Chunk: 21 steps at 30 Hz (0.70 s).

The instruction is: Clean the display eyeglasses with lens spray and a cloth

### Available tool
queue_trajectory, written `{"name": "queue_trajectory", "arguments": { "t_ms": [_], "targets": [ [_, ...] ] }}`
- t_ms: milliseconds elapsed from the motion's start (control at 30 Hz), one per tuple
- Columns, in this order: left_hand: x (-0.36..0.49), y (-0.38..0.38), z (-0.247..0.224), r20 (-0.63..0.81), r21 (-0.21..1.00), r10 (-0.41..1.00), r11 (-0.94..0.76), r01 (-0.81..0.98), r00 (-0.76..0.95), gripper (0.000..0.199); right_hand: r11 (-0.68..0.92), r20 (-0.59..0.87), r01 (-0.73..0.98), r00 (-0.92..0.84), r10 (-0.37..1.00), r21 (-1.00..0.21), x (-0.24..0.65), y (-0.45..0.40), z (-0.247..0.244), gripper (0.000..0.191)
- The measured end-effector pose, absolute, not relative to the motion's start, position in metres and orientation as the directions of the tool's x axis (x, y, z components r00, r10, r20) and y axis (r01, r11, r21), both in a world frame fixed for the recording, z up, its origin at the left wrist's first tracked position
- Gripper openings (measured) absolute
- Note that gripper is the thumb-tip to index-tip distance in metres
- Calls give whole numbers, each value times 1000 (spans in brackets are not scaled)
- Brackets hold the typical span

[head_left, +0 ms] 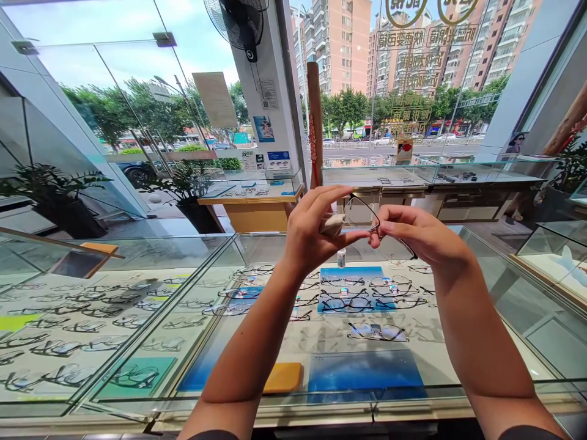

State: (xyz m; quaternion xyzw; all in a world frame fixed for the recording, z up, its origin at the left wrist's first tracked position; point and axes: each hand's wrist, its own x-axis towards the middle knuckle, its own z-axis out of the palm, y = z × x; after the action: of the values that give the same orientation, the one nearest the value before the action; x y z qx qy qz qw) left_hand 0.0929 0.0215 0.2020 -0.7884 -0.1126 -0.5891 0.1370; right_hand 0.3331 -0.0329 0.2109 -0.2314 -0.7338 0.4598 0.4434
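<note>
Above the glass counter, both hands hold one pair of dark-framed eyeglasses (376, 215). My left hand (314, 223) is closed around the rim side, its thumb at the lower edge and its fingers along the top. A beige piece, apparently a folded cloth (334, 225), is tucked in that palm. My right hand (413, 232) pinches the frame near its corner, and a dark temple arm runs out beneath it. Part of the frame is hidden behind the fingers. A small white bottle (341, 258) stands just below the hands.
Rows of eyeglasses (346, 304) lie inside the glass display case (293, 397), with blue sheets (364, 373) and a yellow-orange case (283, 377). More eyeglasses fill the left case (92, 311), near a tilted wood-framed mirror (77, 261). Further counters stand by the windows.
</note>
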Motion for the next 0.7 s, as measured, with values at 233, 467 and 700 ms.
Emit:
{"name": "queue_trajectory", "arguments": {
  "t_ms": [233,467,700],
  "targets": [
    [92,16,205,982,-78,-7,-923,377,187,68,599,575,-14,-294,763,-801,333,-35,211,22],
    [90,9,202,980,140,48,-859,492,-194,65,851,893,286,39,449,-441,331,-37,209,50],
    [91,3,205,962,191,75,-870,454,-261,61,848,941,423,31,338,-318,314,-46,207,46]
  ]
}}
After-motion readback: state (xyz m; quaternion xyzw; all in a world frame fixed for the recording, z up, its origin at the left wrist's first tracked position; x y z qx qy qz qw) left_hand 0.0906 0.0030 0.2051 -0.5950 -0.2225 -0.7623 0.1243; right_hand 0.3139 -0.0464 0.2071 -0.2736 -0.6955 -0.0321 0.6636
